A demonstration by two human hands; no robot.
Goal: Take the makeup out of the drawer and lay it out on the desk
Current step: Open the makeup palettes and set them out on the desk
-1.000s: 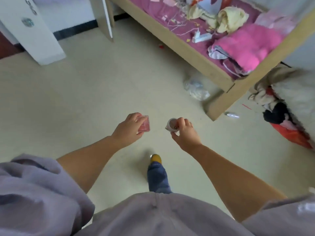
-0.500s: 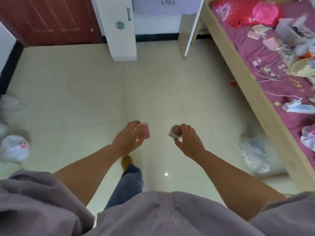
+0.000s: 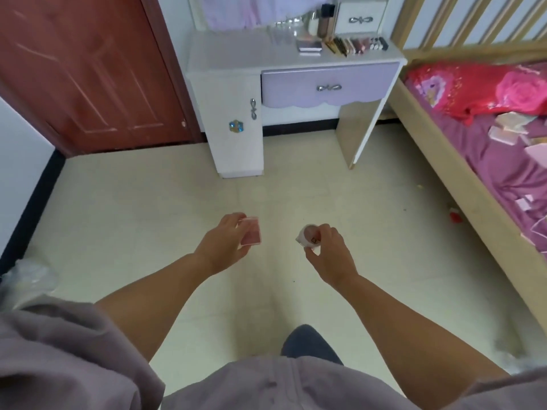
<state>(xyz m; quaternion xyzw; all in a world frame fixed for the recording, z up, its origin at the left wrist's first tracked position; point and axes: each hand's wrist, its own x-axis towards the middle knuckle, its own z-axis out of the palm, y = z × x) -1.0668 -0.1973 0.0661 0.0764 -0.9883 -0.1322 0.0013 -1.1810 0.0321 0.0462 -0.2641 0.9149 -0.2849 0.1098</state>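
My left hand (image 3: 223, 244) grips a flat pink square compact (image 3: 251, 235). My right hand (image 3: 330, 253) holds a small round white jar (image 3: 309, 240) with a pinkish top. Both are held out in front of me over the tiled floor. Ahead stands the white desk (image 3: 245, 59), with its lilac drawer (image 3: 328, 85) closed. Several makeup items (image 3: 355, 44), palettes and bottles, lie along the back right of the desk top.
A wooden-framed bed (image 3: 461, 179) with purple sheet and red pillow runs along the right. A dark red door (image 3: 88, 69) is to the left of the desk. A plastic bag (image 3: 29, 279) lies on the floor at left. My knee (image 3: 310, 344) shows below.
The view has swung left and up from the bed to face the desk, which is now fully in sight. Both hands keep the same hold on the compact and the jar.
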